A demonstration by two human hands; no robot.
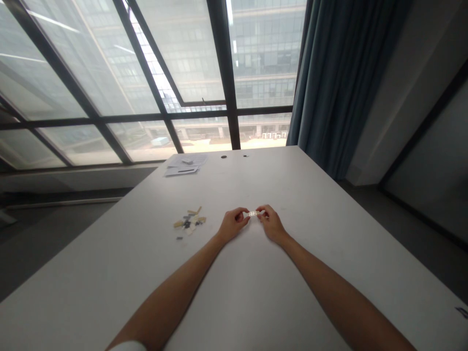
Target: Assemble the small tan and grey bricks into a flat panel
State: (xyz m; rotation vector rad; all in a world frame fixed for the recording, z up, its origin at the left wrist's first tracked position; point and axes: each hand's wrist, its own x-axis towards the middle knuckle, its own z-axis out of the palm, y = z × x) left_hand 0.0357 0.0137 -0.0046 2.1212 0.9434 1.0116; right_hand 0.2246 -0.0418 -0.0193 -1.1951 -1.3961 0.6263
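A small, bright, whitish piece [253, 213] is held between both hands over the middle of the white table. My left hand [233, 224] pinches its left end between thumb and fingers. At its right end, my right hand [271, 223] grips it with thumb and fingertips. Glare on the piece hides its details. To the left of my left hand lies a loose pile of small tan, white, grey and black pieces [190, 222]. One dark grey piece [179, 238] lies apart, just in front of the pile.
Papers [183, 165] lie at the table's far left corner, with a dark thin item on them. A dark round object [224, 157] and a small dark item [245, 156] sit near the far edge. Beyond stand windows and a blue curtain [336, 87].
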